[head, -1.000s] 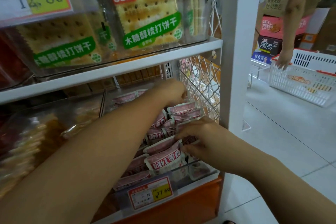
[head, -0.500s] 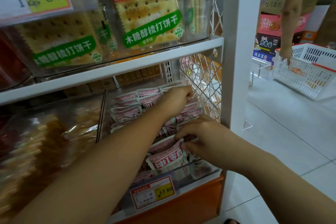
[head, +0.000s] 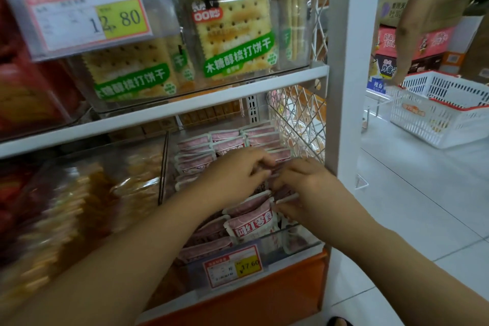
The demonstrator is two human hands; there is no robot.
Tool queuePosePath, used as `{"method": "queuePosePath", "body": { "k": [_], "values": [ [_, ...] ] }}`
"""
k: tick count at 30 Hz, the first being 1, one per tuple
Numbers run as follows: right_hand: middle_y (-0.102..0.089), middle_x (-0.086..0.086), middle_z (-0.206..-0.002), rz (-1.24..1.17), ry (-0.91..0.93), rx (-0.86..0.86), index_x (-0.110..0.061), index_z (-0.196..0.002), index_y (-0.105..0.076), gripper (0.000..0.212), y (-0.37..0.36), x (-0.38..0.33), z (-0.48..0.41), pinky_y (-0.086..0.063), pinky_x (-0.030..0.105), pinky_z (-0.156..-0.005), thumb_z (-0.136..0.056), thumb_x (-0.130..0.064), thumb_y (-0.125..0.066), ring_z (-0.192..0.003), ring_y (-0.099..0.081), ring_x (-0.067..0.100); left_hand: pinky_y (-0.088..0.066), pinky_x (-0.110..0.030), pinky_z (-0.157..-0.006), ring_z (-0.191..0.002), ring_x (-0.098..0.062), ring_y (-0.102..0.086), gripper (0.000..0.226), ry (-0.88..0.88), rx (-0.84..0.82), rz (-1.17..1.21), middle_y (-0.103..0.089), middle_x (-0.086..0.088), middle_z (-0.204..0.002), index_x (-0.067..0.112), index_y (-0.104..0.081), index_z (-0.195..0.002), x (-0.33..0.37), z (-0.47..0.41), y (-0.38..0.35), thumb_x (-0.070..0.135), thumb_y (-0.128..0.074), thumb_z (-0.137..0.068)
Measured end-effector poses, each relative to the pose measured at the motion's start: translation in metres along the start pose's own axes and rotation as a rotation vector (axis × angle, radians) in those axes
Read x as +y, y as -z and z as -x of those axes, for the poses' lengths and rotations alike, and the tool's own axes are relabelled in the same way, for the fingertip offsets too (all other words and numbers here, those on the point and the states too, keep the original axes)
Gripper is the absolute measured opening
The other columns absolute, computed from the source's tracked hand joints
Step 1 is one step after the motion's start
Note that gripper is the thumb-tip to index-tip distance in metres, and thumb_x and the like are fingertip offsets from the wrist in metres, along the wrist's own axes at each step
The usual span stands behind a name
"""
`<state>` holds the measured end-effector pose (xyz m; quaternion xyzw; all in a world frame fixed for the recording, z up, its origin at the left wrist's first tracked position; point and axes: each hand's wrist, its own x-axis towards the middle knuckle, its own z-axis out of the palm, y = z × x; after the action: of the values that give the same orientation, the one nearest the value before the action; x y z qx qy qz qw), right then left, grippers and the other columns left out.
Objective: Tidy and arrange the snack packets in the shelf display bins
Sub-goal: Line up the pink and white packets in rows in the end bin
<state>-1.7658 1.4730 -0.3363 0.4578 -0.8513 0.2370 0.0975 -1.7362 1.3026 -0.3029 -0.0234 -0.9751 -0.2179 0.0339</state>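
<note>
Several small pink-and-white snack packets (head: 251, 227) stand in rows in a clear display bin (head: 304, 243) on the lower shelf. My left hand (head: 235, 174) reaches into the middle of the bin, its fingers curled round the tops of some packets. My right hand (head: 304, 190) sits just beside it at the bin's right side and pinches the white edge of a packet. Both hands nearly touch. More packets (head: 227, 140) fill the back rows. The packets under my hands are hidden.
A price tag (head: 232, 266) hangs on the bin's front. Cracker packs (head: 235, 34) fill the bin above the white shelf board (head: 185, 106). Another clear bin (head: 87, 193) of snacks stands to the left. A white post (head: 352, 61) borders the right. Another person's arm (head: 412, 21) hangs over a white basket (head: 444, 111).
My left hand has drawn back from the rear of the bin to the middle, uncovering the back rows. My right hand has moved up to meet it. The view has tilted down slightly.
</note>
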Motion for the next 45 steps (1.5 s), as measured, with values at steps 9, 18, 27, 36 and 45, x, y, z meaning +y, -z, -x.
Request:
{"method": "queuePosePath", "body": {
  "k": [9,18,27,36,45],
  "values": [
    [-0.056,-0.005,-0.127,-0.059,-0.198,0.015,-0.026,-0.126,-0.057,0.041,0.000,-0.009,0.021,-0.052,0.027,-0.085,-0.086,-0.017,-0.061,-0.098,-0.062,0.015,-0.038,-0.026,-0.075,-0.100,-0.018,-0.062,0.027,-0.060,0.072,-0.454,-0.069,0.007,-0.110,0.032,-0.068,-0.114,0.000,-0.011,-0.006,0.024,-0.056,-0.091],
    [-0.057,-0.004,-0.125,-0.080,-0.196,-0.035,-0.030,-0.128,-0.054,0.044,-0.007,0.004,0.009,-0.046,0.023,-0.091,-0.087,-0.016,-0.058,-0.105,-0.059,0.013,-0.050,-0.035,-0.074,-0.088,-0.023,-0.061,0.021,-0.096,0.088,-0.389,-0.069,-0.003,-0.098,0.018,-0.065,-0.104,-0.010,-0.018,-0.007,0.020,-0.048,-0.093],
    [-0.065,-0.003,-0.115,-0.138,-0.252,-0.038,-0.028,-0.120,-0.057,0.039,-0.009,0.007,0.007,-0.052,0.033,-0.089,-0.083,-0.016,-0.062,-0.101,-0.063,0.015,-0.038,-0.027,-0.061,-0.074,-0.018,-0.053,0.019,0.006,0.031,-0.168,-0.057,-0.006,-0.089,0.009,-0.056,-0.109,0.008,-0.028,-0.018,0.008,-0.041,-0.097],
    [-0.063,-0.006,-0.117,-0.131,-0.264,-0.059,-0.030,-0.123,-0.056,0.039,-0.007,0.005,0.006,-0.050,0.030,-0.093,-0.086,-0.020,-0.061,-0.103,-0.061,0.014,-0.037,-0.018,-0.051,-0.066,-0.005,-0.052,0.010,0.070,0.232,-0.103,-0.055,0.011,-0.079,0.023,-0.052,-0.094,0.011,0.009,0.034,0.018,-0.044,-0.098],
    [-0.066,-0.006,-0.110,-0.101,-0.303,-0.069,-0.029,-0.123,-0.056,0.039,-0.007,-0.001,0.002,-0.051,0.026,-0.084,-0.086,-0.018,-0.061,-0.093,-0.062,0.012,-0.040,-0.029,-0.060,-0.072,-0.018,-0.057,0.014,0.098,0.161,-0.168,-0.063,-0.005,-0.084,0.016,-0.056,-0.105,-0.015,0.040,0.011,0.019,-0.043,-0.099]
  ]
}}
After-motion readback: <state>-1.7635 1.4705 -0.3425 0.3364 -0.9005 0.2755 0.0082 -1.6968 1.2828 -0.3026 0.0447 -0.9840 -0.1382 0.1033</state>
